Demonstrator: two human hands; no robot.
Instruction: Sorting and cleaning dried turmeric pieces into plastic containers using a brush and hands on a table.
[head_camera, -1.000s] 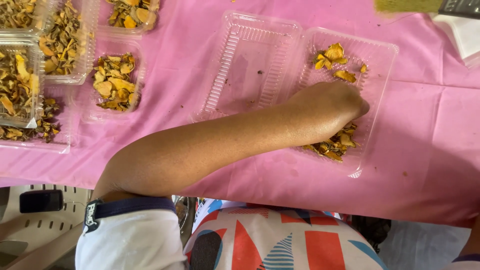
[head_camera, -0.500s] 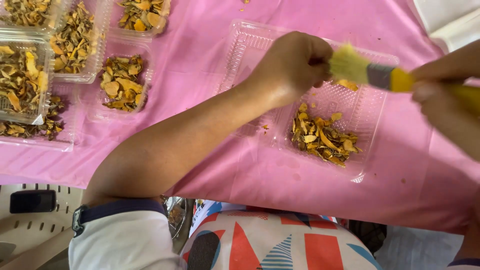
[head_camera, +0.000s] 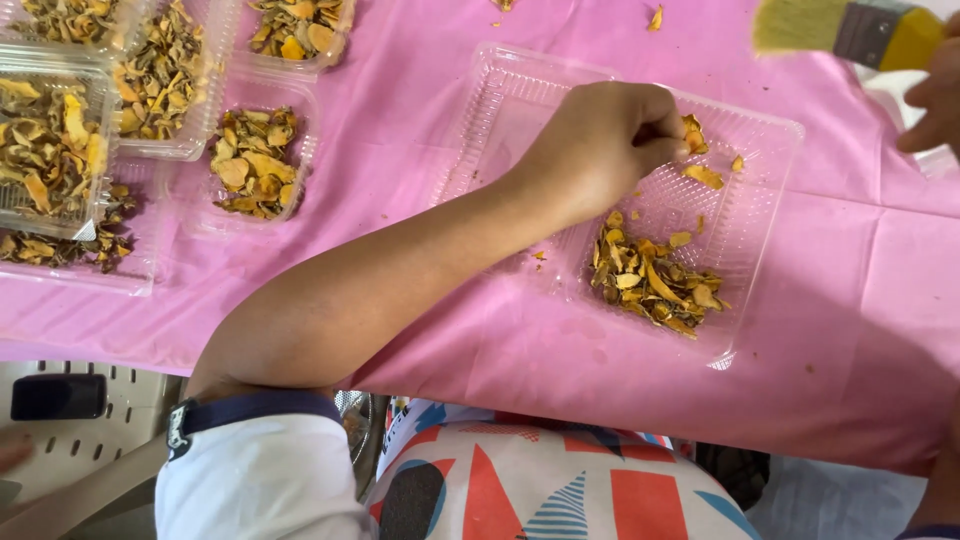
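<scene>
An open clear plastic clamshell tray (head_camera: 500, 130) lies on the pink tablecloth (head_camera: 850, 300). Its right half holds a pile of dried yellow-brown slices (head_camera: 655, 280) at the near side and a few loose slices (head_camera: 705, 176) further back. My left hand (head_camera: 600, 145) reaches across the tray, its fingertips pinched on a small clump of slices (head_camera: 692, 130) at the tray's far side. My right hand (head_camera: 935, 95) is at the upper right edge, above and apart from the tray. It grips a paintbrush (head_camera: 850, 30) with a yellow handle and pale bristles pointing left.
Several clear containers filled with the same dried slices (head_camera: 250, 160) (head_camera: 50, 150) stand at the upper left. Stray bits (head_camera: 655, 17) lie on the cloth at the top. The table edge runs along the bottom, with a white plastic chair (head_camera: 60, 420) below at the left.
My left hand went from the tray's near right side to its far side and pinched slices. The brush came into the tray half a second ago, then lifted away up and right.
</scene>
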